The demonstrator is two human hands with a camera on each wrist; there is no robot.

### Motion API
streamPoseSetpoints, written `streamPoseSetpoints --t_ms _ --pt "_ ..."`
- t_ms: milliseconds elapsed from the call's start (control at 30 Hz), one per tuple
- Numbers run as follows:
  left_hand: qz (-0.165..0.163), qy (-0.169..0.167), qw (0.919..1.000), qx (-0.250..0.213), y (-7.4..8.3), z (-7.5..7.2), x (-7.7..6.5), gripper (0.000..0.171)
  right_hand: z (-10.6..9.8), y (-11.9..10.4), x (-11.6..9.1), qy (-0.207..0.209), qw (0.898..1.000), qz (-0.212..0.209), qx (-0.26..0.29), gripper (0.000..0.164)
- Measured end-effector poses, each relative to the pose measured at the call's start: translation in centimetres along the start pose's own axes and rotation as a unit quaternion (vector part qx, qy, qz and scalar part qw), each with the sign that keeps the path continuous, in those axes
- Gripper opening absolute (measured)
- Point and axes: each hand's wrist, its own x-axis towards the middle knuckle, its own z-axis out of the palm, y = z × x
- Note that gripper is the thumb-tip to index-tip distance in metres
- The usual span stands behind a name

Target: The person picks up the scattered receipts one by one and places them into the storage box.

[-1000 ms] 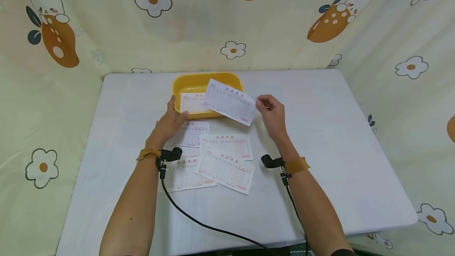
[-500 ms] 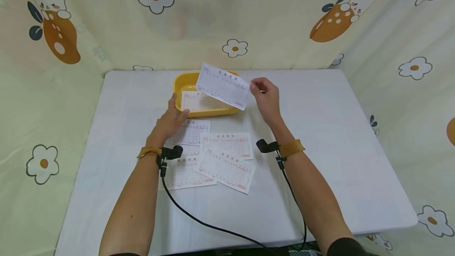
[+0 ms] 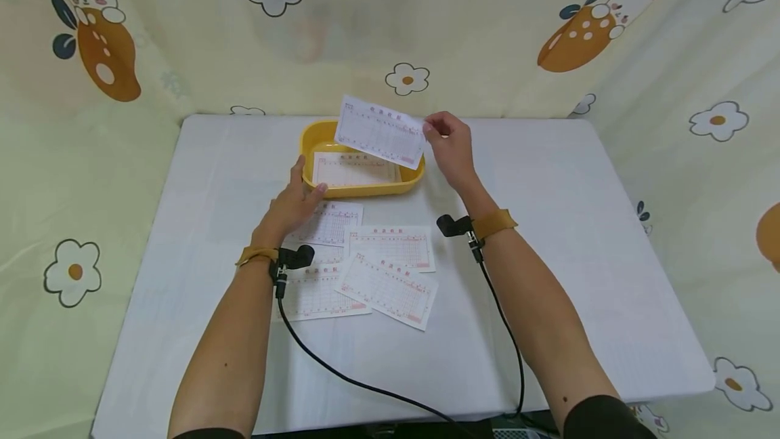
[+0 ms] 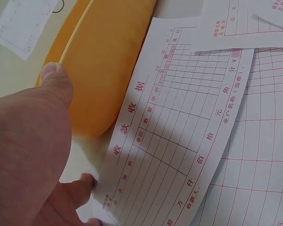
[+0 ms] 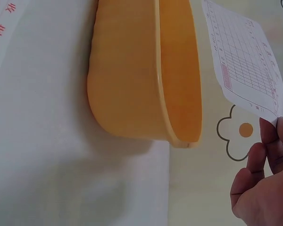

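Receipt slip (image 3: 380, 132), white w/ red grid print, held in air above the yellow tray (image 3: 365, 188), tilted, its right edge pinched by right hand (image 3: 449, 148). R grip: thumb + fingertips (image 5: 269, 141) pressed together on slip corner, clear in R wrist view. Slip hangs over the tray's far/right part, not touching it.

Tray sits at worktop (image 3: 548, 236) back-centre; one more slip (image 3: 353, 169) lies flat inside it. Left hand (image 3: 295, 205) rests against tray's near-left rim, thumb (image 4: 54, 77) up on the rim, other fingers on the worktop beside it. L grip: fingers relaxed, loosely spread, not clamped round anything; fingertip just touches edge of a loose slip (image 4: 174, 132) in L wrist view.

In front of tray, approx 4 loose slips spread on worktop, overlapping: one just under L hand (image 3: 332, 222), one centre (image 3: 390, 247), one nearer, skewed (image 3: 386, 290), one nearer-left (image 3: 317, 297) partly under L wrist.

Both wrists carry tan straps w/ black cams; black cables (image 3: 365, 388) run back over worktop toward the person. Cartoon rabbit/flower cloth (image 3: 122, 53) surrounds the worktop.
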Motion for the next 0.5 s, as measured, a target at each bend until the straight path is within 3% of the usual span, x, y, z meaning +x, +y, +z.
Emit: streamPoseSetpoints --t_ms 500 --pt "0.002 0.000 1.0000 -0.007 0.2 0.0 -0.2 0.084 2.3 -0.3 2.1 -0.068 0.994 0.046 -0.074 0.018"
